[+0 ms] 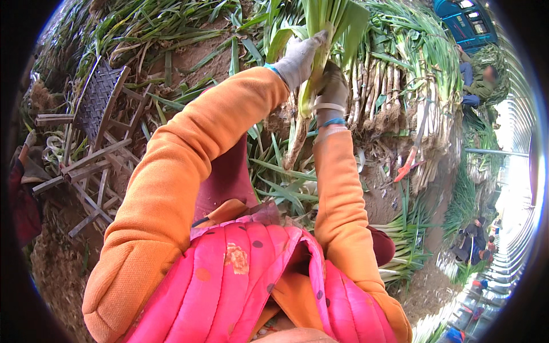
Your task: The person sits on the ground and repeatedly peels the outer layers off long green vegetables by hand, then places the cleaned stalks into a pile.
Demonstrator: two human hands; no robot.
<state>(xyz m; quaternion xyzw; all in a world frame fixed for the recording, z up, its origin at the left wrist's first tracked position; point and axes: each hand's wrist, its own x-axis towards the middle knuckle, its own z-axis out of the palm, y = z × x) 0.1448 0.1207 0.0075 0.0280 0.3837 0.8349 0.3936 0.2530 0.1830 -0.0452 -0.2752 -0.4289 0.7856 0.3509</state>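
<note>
A large green onion (296,139) stands before me, its leaves spread at the top of the view and its pale, soil-marked lower stalk hanging between my forearms. My left hand (298,55), in a grey glove with a blue band at the wrist, grips it just below the leaves. My right hand (332,88), in a darker, soiled glove with a pale band around it, closes on the stalk slightly lower; its fingers are blurred and partly hidden. A loose green outer leaf hangs along the stalk beside the right hand.
Bundled green onions (377,85) lie in rows at right, with a red-handled blade (407,165) against them. A wooden folding chair (101,100) stands at left. More onions (399,248) lie by my right knee. Other people (480,85) sit farther off near a blue vehicle (467,21).
</note>
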